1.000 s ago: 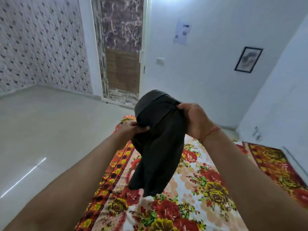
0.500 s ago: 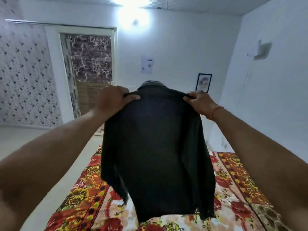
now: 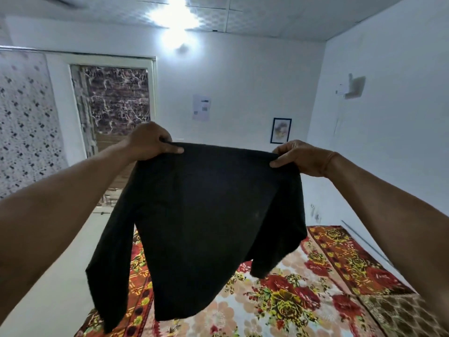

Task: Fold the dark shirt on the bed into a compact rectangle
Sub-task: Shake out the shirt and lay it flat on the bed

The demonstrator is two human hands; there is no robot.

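We've got the dark shirt (image 3: 206, 215) held up w/ left hand (image 3: 150, 142) & right hand (image 3: 298, 156) pinching its top edge above the bed (image 3: 303, 300), no fold made yet.

My left hand (image 3: 150, 142) and right hand (image 3: 298, 158) have moved apart along the top edge. The shirt (image 3: 206, 227), bunched a second ago, now hangs opened out to full width between them.

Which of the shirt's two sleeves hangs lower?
The sleeve under the left hand: it dangles well below the other sleeve, under the right hand.
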